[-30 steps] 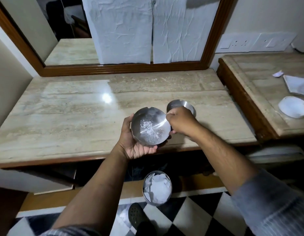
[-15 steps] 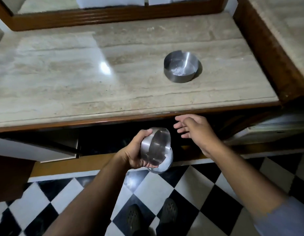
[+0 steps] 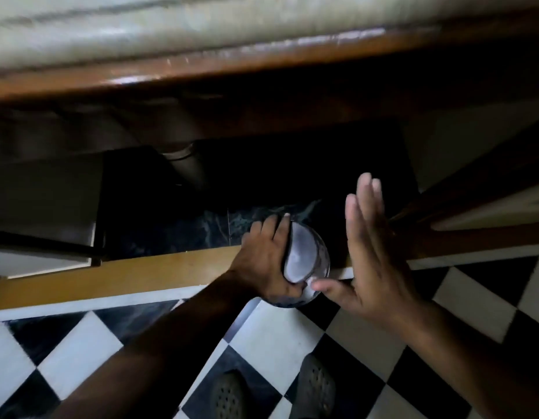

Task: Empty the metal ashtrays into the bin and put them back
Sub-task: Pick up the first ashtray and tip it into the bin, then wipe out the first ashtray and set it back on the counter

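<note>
My left hand (image 3: 262, 261) grips a round metal ashtray (image 3: 300, 255), tipped on its side low under the table. Just beneath it a curved dark rim shows, which looks like the small bin (image 3: 288, 303); the ashtray and my hand cover most of it. My right hand (image 3: 374, 267) is flat and open just right of the ashtray, fingers pointing up. Its thumb reaches toward the ashtray's lower edge. The second ashtray is out of view.
The table's wooden front edge (image 3: 262, 65) runs across the top, with its marble top (image 3: 141, 25) above. A dark pipe (image 3: 183, 167) hangs underneath. A pale cabinet corner (image 3: 41, 258) juts in at left. My shoes (image 3: 229, 394) stand on checkered floor tiles (image 3: 81, 349).
My view has dropped below the table top. My left hand has carried the ashtray down and tipped it over the bin. My right hand has come down beside it, opened flat.
</note>
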`<state>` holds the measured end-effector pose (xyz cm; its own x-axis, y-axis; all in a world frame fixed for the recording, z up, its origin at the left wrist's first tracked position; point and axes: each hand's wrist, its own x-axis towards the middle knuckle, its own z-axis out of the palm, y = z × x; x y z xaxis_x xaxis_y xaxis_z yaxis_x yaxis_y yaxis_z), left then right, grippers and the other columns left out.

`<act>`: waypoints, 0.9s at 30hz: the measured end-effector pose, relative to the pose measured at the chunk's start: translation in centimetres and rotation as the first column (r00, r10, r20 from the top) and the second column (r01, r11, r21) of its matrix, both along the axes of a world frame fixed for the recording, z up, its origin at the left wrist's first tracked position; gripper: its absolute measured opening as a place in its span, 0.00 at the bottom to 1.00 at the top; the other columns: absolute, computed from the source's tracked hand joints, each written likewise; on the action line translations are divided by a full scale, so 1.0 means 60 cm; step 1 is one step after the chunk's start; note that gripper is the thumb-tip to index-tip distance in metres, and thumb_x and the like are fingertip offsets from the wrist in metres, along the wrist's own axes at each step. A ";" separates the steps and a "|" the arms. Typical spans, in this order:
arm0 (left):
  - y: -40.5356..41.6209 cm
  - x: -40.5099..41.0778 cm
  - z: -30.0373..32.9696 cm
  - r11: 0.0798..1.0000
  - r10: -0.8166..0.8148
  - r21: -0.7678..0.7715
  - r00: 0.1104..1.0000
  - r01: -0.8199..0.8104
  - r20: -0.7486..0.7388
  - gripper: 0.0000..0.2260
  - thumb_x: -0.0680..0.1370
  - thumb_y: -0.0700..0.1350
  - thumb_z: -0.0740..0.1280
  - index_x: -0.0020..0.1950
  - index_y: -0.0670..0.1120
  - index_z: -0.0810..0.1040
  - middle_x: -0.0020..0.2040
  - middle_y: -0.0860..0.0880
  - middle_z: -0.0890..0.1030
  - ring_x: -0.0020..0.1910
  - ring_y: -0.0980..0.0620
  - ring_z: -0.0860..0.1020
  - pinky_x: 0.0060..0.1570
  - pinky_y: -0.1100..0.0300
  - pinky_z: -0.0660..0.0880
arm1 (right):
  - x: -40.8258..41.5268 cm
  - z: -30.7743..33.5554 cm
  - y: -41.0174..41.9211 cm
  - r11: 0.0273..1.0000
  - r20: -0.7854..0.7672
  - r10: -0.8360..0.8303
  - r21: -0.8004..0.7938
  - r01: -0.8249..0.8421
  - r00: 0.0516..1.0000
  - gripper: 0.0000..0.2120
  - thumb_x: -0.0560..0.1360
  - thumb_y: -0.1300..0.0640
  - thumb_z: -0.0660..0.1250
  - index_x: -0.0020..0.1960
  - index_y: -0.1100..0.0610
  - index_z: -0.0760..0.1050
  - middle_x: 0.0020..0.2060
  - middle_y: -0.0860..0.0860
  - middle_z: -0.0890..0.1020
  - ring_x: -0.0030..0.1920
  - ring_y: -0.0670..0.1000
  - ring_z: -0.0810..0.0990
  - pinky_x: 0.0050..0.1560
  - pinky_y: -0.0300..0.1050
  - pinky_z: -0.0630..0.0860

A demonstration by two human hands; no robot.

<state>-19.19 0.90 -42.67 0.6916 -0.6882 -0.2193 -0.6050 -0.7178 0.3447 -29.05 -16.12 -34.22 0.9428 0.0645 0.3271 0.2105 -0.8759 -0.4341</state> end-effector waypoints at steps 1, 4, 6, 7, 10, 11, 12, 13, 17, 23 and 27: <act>-0.003 0.000 -0.030 1.000 -0.009 0.001 1.000 0.009 0.014 0.59 0.59 0.76 0.62 0.77 0.36 0.59 0.68 0.38 0.70 0.57 0.36 0.72 0.56 0.43 0.73 | -0.002 -0.031 0.004 1.000 0.046 0.010 -0.012 -0.010 0.999 0.49 0.74 0.31 0.53 0.77 0.61 0.35 0.77 0.58 0.37 0.78 0.61 0.38 0.78 0.57 0.46; -0.002 -0.003 -0.034 1.000 -0.030 0.005 0.999 0.030 0.034 0.58 0.57 0.73 0.66 0.77 0.37 0.60 0.67 0.40 0.70 0.59 0.38 0.72 0.57 0.42 0.73 | -0.019 -0.109 0.017 0.973 -0.129 0.037 -0.222 -0.065 0.991 0.53 0.70 0.26 0.54 0.78 0.63 0.42 0.78 0.59 0.42 0.78 0.60 0.40 0.76 0.61 0.54; -0.003 -0.003 -0.188 0.994 -0.093 0.053 0.996 0.093 0.008 0.57 0.58 0.74 0.65 0.77 0.39 0.59 0.68 0.42 0.69 0.60 0.40 0.71 0.58 0.42 0.72 | -0.028 -0.284 0.034 0.937 -0.530 0.085 -0.246 -0.249 0.844 0.54 0.68 0.23 0.54 0.77 0.62 0.50 0.78 0.59 0.48 0.79 0.56 0.44 0.71 0.61 0.65; 0.000 0.004 -0.191 0.989 -0.127 0.082 0.992 0.126 0.010 0.57 0.58 0.74 0.65 0.77 0.40 0.59 0.69 0.43 0.68 0.60 0.41 0.70 0.58 0.43 0.72 | -0.027 -0.308 0.036 0.935 -0.581 0.100 -0.223 -0.276 0.808 0.53 0.68 0.23 0.52 0.77 0.61 0.52 0.78 0.57 0.49 0.79 0.55 0.45 0.72 0.61 0.65; 0.005 0.005 -0.207 0.990 -0.099 0.100 0.995 0.100 -0.011 0.56 0.58 0.72 0.66 0.76 0.40 0.60 0.67 0.43 0.69 0.60 0.41 0.70 0.58 0.43 0.72 | -0.029 -0.291 0.040 0.974 -0.399 0.049 -0.185 -0.133 0.916 0.53 0.69 0.24 0.48 0.78 0.64 0.49 0.78 0.60 0.46 0.79 0.57 0.44 0.78 0.54 0.50; 0.005 0.011 -0.221 0.990 -0.110 0.086 0.994 0.108 0.019 0.56 0.57 0.72 0.67 0.76 0.40 0.60 0.67 0.43 0.69 0.59 0.41 0.70 0.58 0.43 0.72 | -0.022 -0.283 0.037 0.985 -0.249 0.002 -0.166 -0.045 0.968 0.53 0.70 0.25 0.48 0.77 0.66 0.48 0.78 0.61 0.45 0.79 0.59 0.44 0.78 0.54 0.48; 0.001 0.017 -0.230 0.991 -0.103 0.087 0.995 0.102 0.008 0.57 0.57 0.72 0.68 0.77 0.40 0.59 0.68 0.43 0.68 0.59 0.41 0.69 0.59 0.43 0.72 | -0.015 -0.284 0.034 0.989 -0.168 -0.052 -0.147 0.027 0.984 0.52 0.70 0.26 0.47 0.77 0.67 0.46 0.77 0.61 0.43 0.79 0.60 0.43 0.78 0.55 0.49; -0.003 0.018 -0.238 0.990 -0.114 0.083 0.993 0.114 -0.009 0.58 0.57 0.72 0.67 0.77 0.40 0.58 0.69 0.43 0.67 0.61 0.41 0.69 0.60 0.43 0.71 | -0.015 -0.291 0.035 0.988 -0.144 -0.069 -0.145 0.048 0.987 0.52 0.71 0.26 0.47 0.77 0.67 0.45 0.77 0.61 0.43 0.79 0.61 0.43 0.78 0.56 0.50; -0.001 0.027 -0.250 0.987 -0.121 0.104 0.993 0.121 -0.011 0.59 0.56 0.71 0.66 0.78 0.39 0.55 0.72 0.42 0.66 0.64 0.40 0.68 0.62 0.42 0.71 | -0.015 -0.378 0.051 0.936 -0.538 0.112 -0.224 -0.270 0.835 0.54 0.67 0.29 0.64 0.78 0.62 0.48 0.78 0.57 0.46 0.79 0.56 0.40 0.75 0.59 0.59; -0.003 0.027 -0.283 0.995 -0.099 0.006 0.995 0.099 -0.012 0.58 0.59 0.72 0.68 0.77 0.38 0.58 0.71 0.39 0.69 0.65 0.37 0.71 0.61 0.40 0.72 | -0.006 -0.352 0.033 0.953 -0.220 -0.051 -0.302 -0.019 0.974 0.51 0.69 0.33 0.66 0.76 0.64 0.50 0.77 0.60 0.49 0.78 0.60 0.47 0.77 0.56 0.51; 0.011 0.008 -0.306 0.986 -0.155 0.064 0.988 0.156 -0.031 0.58 0.57 0.73 0.67 0.76 0.37 0.60 0.70 0.40 0.71 0.64 0.38 0.72 0.62 0.42 0.73 | -0.036 -0.444 0.050 0.901 -0.392 0.096 -0.356 -0.247 0.915 0.31 0.72 0.57 0.64 0.74 0.61 0.63 0.75 0.59 0.66 0.75 0.60 0.62 0.67 0.59 0.71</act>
